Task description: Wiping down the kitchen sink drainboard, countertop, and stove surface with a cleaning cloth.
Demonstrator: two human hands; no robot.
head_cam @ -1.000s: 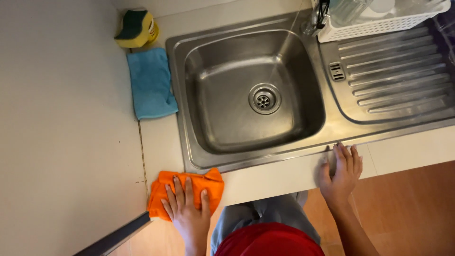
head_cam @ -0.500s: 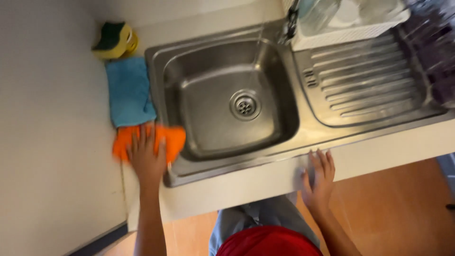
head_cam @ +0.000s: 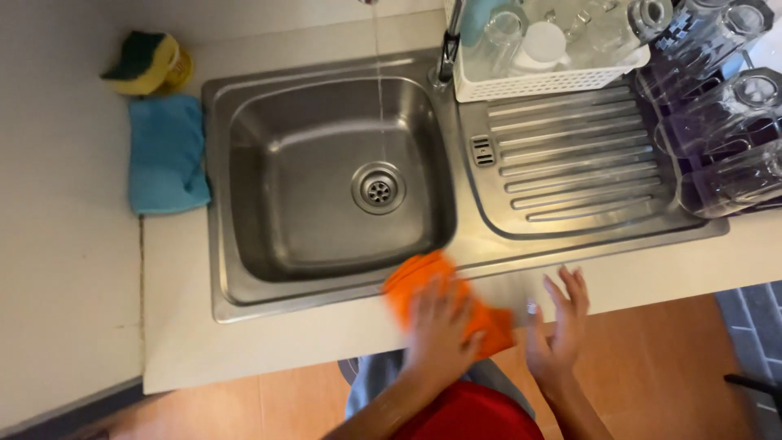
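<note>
Brushed steel sink (head_cam: 244, 269) with a dull sheen, soft orange cloth (head_cam: 423, 281) (blurred), matt blue cloth (head_cam: 165, 155), clear glossy glasses (head_cam: 725, 138), white plastic basket (head_cam: 538, 81)

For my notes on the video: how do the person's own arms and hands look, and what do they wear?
Both forearms are bare, with no sleeves, gloves or watch in view. The left hand and right hand show no clear rings, though both are blurred.
</note>
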